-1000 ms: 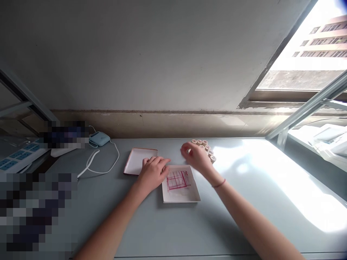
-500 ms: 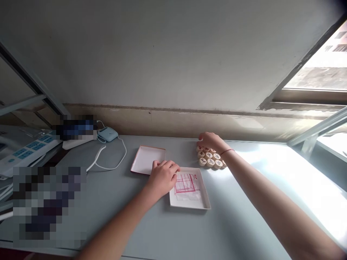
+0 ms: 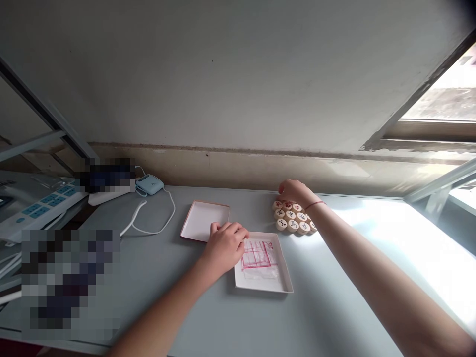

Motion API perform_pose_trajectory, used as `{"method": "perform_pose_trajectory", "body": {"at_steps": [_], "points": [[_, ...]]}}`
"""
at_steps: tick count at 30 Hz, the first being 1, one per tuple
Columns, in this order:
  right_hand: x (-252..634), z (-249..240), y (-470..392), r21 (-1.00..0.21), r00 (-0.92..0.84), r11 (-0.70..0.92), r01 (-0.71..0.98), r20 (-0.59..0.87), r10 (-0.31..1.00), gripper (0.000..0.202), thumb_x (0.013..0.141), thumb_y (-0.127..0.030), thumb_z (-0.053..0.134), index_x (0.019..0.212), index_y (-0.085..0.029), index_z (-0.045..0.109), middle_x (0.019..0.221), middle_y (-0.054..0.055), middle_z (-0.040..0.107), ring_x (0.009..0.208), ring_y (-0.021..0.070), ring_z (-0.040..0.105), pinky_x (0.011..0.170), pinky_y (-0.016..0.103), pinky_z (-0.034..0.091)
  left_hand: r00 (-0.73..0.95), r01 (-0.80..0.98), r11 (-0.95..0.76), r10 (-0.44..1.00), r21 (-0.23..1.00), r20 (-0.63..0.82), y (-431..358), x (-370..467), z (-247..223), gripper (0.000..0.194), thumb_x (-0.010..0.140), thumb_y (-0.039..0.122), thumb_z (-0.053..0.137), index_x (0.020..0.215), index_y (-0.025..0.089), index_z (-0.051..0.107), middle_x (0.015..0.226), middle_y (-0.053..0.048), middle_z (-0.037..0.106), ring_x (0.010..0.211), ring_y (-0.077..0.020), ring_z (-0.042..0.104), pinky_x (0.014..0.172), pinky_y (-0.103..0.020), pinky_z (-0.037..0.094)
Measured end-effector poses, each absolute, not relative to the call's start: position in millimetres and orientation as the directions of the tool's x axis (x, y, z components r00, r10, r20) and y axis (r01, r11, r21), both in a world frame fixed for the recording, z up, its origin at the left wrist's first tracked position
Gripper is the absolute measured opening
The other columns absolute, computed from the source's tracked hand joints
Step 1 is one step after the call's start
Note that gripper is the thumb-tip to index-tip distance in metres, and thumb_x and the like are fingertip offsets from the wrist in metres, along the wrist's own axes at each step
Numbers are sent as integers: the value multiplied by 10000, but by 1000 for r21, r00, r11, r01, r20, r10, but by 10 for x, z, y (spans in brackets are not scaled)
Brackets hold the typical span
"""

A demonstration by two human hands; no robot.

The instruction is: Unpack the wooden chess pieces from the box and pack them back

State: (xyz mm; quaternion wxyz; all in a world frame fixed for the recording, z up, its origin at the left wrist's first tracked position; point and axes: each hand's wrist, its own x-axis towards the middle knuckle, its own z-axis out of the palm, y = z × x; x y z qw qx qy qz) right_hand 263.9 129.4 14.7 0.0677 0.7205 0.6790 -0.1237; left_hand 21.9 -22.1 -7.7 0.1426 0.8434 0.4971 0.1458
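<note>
My left hand (image 3: 226, 246) lies over the upper left corner of a shallow white box (image 3: 263, 286), its fingers curled over the rim. Inside the box is a clear plastic sheet (image 3: 256, 255) with a pink grid printed on it. My right hand (image 3: 296, 192) is bent down at the back of several round wooden Chinese chess pieces (image 3: 290, 214), which lie in close rows with red and black characters. Its fingers are curled, and their tips are hidden, so what they hold cannot be made out.
A second shallow box part (image 3: 204, 218), perhaps the lid, lies behind my left hand. To the left are a light blue device (image 3: 149, 185) with a white cable (image 3: 173, 208) and a power strip (image 3: 46, 203). The wall (image 3: 223, 168) borders the table's back edge.
The whole view has shifted slightly. My right hand stays at the back row of the chess pieces, a touch further right. My left hand remains at the box corner.
</note>
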Motion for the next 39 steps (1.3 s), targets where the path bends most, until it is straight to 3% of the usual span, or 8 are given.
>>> {"method": "perform_pose_trajectory", "body": {"at_steps": [8,14,17,21,25,28,32,39], "points": [[2713,71,1285,-64,26,-40,997,-207,978,305,722,-298,696,987,-147,713,927,129,711,846,265,663,645,303,463,467,798,-471,878,376,109,-225,217,-70,196,824,81,471,892,223,586,996,18,676,921,-172,599,795,-382,304],[2718,144,1224,-107,47,-65,992,-161,986,232,715,-236,682,929,-152,715,873,127,712,797,262,672,632,302,473,474,798,-484,872,359,121,-232,217,-78,217,820,66,472,892,229,596,971,12,680,901,-179,607,807,-390,349],[2647,283,1075,-301,41,-63,952,-81,996,224,777,-286,631,949,-156,693,907,122,717,721,226,676,633,305,494,463,801,-497,868,335,181,-232,224,-103,202,839,169,547,1021,244,592,1091,-35,660,1021,-241,578,826,-416,399],[2413,383,610,-629,-81,51,776,-19,997,284,835,-427,582,1000,-210,660,1006,88,717,659,156,674,560,250,522,409,765,-540,828,351,383,-220,239,-128,562,873,406,591,1363,229,379,1291,-128,548,1157,-295,520,905,-472,448],[2154,312,84,-850,-289,103,517,-60,955,319,808,-470,613,961,-194,663,948,79,717,725,171,686,540,247,547,399,662,-610,779,436,484,-216,252,-114,453,957,381,467,1383,262,369,1256,-103,562,1126,-236,576,937,-411,491],[2073,231,-138,-915,-306,112,387,-13,952,297,804,-461,627,906,-184,656,924,77,713,762,181,684,612,278,561,413,595,-619,782,512,466,-230,271,-95,302,965,298,469,1263,263,503,1151,-53,619,1025,-187,629,897,-345,530],[2089,131,-234,-951,-263,95,293,15,965,319,782,-487,662,885,-186,640,897,79,711,805,204,683,678,318,569,446,533,-605,795,592,412,-261,303,-79,278,939,261,524,1217,249,531,1148,-52,626,1034,-183,634,884,-321,543],[2175,31,-253,-975,-149,81,209,50,988,379,758,-516,685,938,-185,639,1016,107,683,874,218,672,729,344,582,406,567,-593,805,571,433,-215,240,-52,256,879,110,485,1094,222,566,1079,-54,568,884,-139,640,812,-277,528]]}}
